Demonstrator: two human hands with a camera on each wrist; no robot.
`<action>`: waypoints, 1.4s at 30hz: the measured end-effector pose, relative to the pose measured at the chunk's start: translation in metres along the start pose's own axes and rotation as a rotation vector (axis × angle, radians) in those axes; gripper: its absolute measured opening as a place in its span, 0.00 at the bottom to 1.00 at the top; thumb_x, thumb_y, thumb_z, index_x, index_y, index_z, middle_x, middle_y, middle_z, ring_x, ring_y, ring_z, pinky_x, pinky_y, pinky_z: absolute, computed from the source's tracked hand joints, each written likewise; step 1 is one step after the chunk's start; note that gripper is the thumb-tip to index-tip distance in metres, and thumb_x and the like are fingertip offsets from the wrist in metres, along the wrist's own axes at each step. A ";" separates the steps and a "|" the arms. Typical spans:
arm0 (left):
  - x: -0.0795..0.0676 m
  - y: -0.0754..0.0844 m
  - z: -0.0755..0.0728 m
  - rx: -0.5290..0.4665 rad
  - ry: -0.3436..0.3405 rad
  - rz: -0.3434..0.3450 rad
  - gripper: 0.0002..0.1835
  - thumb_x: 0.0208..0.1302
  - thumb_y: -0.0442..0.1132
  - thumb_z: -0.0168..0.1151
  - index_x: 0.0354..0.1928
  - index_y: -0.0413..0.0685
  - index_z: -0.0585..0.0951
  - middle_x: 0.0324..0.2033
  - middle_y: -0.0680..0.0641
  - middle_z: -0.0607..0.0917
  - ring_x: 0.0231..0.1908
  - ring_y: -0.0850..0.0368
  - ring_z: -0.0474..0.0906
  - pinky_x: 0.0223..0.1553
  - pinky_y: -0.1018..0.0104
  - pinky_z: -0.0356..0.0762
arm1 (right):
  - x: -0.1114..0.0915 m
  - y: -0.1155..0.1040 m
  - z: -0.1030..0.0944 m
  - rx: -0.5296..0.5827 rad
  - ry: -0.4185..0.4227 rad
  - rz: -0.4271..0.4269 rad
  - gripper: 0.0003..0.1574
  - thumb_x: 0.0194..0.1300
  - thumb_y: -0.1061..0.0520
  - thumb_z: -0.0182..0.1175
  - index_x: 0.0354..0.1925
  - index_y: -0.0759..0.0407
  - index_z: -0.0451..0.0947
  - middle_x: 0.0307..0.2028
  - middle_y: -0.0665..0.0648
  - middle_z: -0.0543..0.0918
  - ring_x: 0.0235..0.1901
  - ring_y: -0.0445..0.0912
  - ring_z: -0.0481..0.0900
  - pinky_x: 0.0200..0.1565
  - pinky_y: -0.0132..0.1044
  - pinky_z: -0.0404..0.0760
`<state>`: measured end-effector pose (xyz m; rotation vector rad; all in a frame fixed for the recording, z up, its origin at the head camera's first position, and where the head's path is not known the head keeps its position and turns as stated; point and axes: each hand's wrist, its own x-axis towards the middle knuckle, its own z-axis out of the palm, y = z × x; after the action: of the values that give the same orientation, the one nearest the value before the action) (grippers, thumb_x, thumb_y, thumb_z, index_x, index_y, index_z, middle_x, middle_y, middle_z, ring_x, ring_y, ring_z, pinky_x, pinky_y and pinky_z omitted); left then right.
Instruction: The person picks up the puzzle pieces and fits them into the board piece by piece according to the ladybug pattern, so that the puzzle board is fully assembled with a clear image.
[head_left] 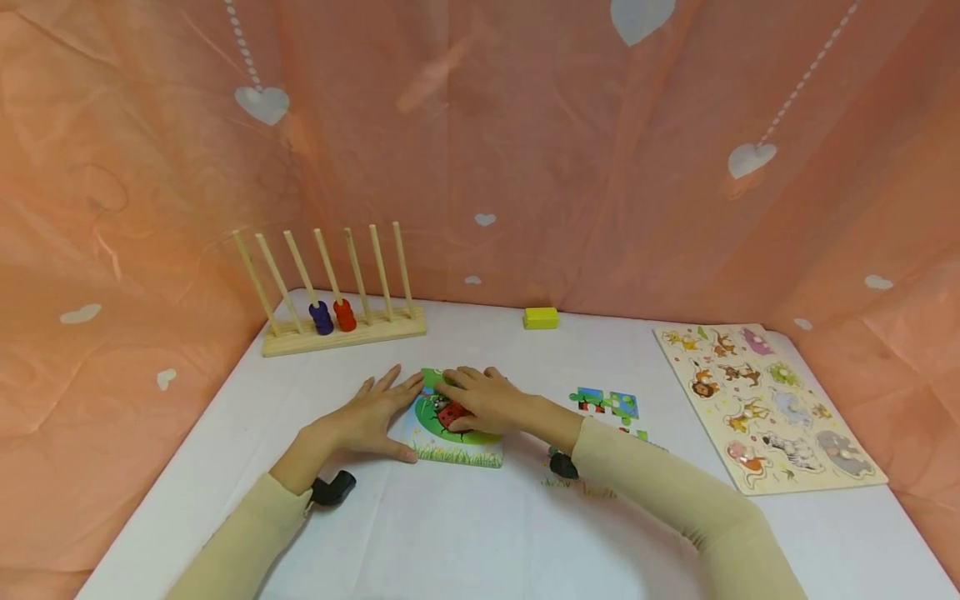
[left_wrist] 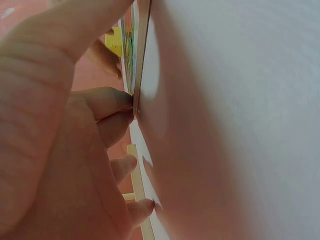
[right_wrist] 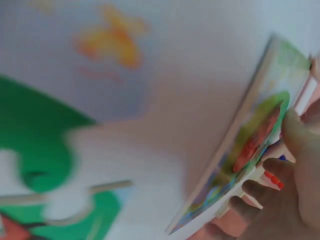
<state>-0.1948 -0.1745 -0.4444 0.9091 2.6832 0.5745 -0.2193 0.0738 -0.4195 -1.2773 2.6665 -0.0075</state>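
Flat green-and-white ladybird-picture board [head_left: 444,438] | left hand [head_left: 369,422]: fingers spread, touching board's left edge | right hand [head_left: 489,405]: fingers parted, over board

Ladybird board [head_left: 429,427] smooth; peg rack [head_left: 375,332] matt wood; backdrop [head_left: 525,150] cloth.

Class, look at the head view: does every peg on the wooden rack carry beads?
No: only two pegs carry any, one with blue beads and one with red beads; five stand bare.
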 end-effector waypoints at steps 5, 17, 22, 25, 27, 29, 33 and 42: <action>0.000 -0.001 0.000 -0.007 0.007 0.012 0.63 0.47 0.68 0.73 0.76 0.37 0.57 0.77 0.41 0.53 0.75 0.31 0.36 0.66 0.26 0.39 | -0.012 0.000 0.005 -0.016 -0.035 -0.029 0.44 0.72 0.31 0.50 0.77 0.47 0.56 0.78 0.57 0.51 0.76 0.57 0.47 0.68 0.65 0.55; 0.002 -0.002 0.000 -0.005 0.033 0.026 0.63 0.45 0.70 0.73 0.75 0.38 0.59 0.77 0.42 0.55 0.76 0.33 0.37 0.66 0.26 0.41 | -0.010 0.001 0.009 0.003 -0.037 -0.040 0.44 0.72 0.30 0.48 0.78 0.45 0.56 0.78 0.58 0.52 0.76 0.59 0.45 0.70 0.65 0.49; 0.002 -0.001 -0.001 0.000 0.037 0.034 0.63 0.45 0.69 0.74 0.75 0.37 0.60 0.76 0.41 0.56 0.75 0.33 0.38 0.66 0.26 0.41 | -0.010 0.000 0.011 0.005 -0.040 -0.024 0.44 0.72 0.30 0.48 0.78 0.44 0.55 0.78 0.58 0.50 0.77 0.59 0.45 0.70 0.64 0.49; 0.002 -0.001 -0.001 0.005 0.040 0.035 0.63 0.45 0.68 0.74 0.75 0.37 0.60 0.76 0.41 0.56 0.75 0.32 0.38 0.66 0.26 0.41 | -0.011 -0.001 0.010 0.016 -0.044 -0.018 0.44 0.72 0.30 0.48 0.78 0.44 0.55 0.78 0.58 0.49 0.76 0.60 0.45 0.70 0.65 0.49; 0.002 -0.001 -0.001 0.005 0.042 0.035 0.63 0.45 0.67 0.75 0.75 0.36 0.60 0.76 0.40 0.56 0.75 0.32 0.38 0.66 0.26 0.41 | -0.011 -0.002 0.009 0.028 -0.047 -0.014 0.44 0.72 0.30 0.49 0.78 0.45 0.55 0.78 0.59 0.49 0.76 0.61 0.45 0.70 0.65 0.49; 0.002 0.000 -0.001 0.004 0.042 0.034 0.62 0.45 0.67 0.75 0.75 0.36 0.60 0.76 0.40 0.57 0.75 0.32 0.38 0.66 0.26 0.41 | -0.011 -0.002 0.009 0.033 -0.048 -0.012 0.44 0.72 0.30 0.48 0.78 0.45 0.55 0.78 0.59 0.49 0.76 0.61 0.45 0.70 0.65 0.49; 0.001 0.000 -0.001 -0.002 0.040 0.029 0.62 0.45 0.66 0.75 0.75 0.36 0.60 0.76 0.39 0.57 0.75 0.32 0.38 0.66 0.26 0.40 | -0.009 0.000 0.010 0.031 -0.048 -0.012 0.44 0.72 0.30 0.48 0.78 0.44 0.55 0.78 0.59 0.49 0.76 0.61 0.46 0.70 0.65 0.50; 0.002 0.000 -0.001 -0.006 0.035 0.023 0.62 0.45 0.66 0.75 0.75 0.37 0.60 0.76 0.39 0.57 0.75 0.32 0.39 0.66 0.25 0.40 | -0.007 0.002 0.013 0.044 -0.056 -0.001 0.41 0.75 0.32 0.44 0.78 0.44 0.54 0.79 0.58 0.48 0.76 0.63 0.46 0.69 0.65 0.50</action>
<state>-0.1966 -0.1735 -0.4438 0.9381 2.7032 0.6089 -0.2143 0.0818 -0.4318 -1.2466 2.6039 -0.0293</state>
